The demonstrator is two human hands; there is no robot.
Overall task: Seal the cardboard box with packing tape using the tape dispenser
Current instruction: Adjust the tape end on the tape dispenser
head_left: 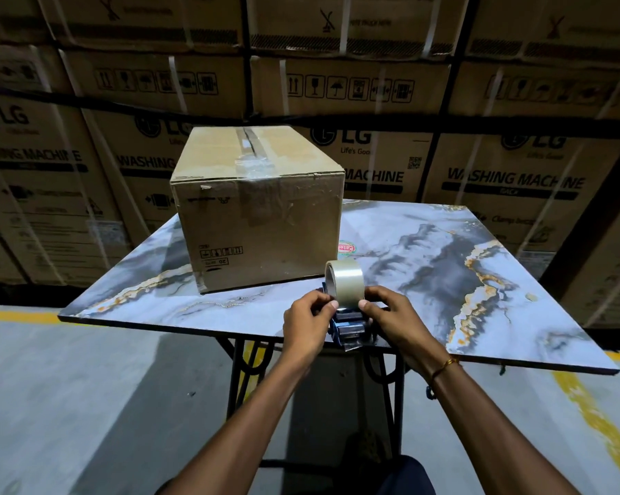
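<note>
A brown cardboard box (262, 212) stands on a marble-patterned table top (444, 266), its flaps closed with clear tape along part of the top seam. Close to the table's front edge sits a dark blue tape dispenser (348, 328) carrying a roll of clear packing tape (345, 280). My left hand (310, 321) grips the dispenser's left side. From the right, my right hand (394, 316) holds it, fingertips at the base of the roll. The dispenser's lower body is partly hidden by both hands.
A round red and green sticker (347, 247) lies on the table beside the box. Stacked washing machine cartons (508, 173) wall the background. The table rests on a black metal frame (240, 373) over a grey floor with yellow lines (597, 426).
</note>
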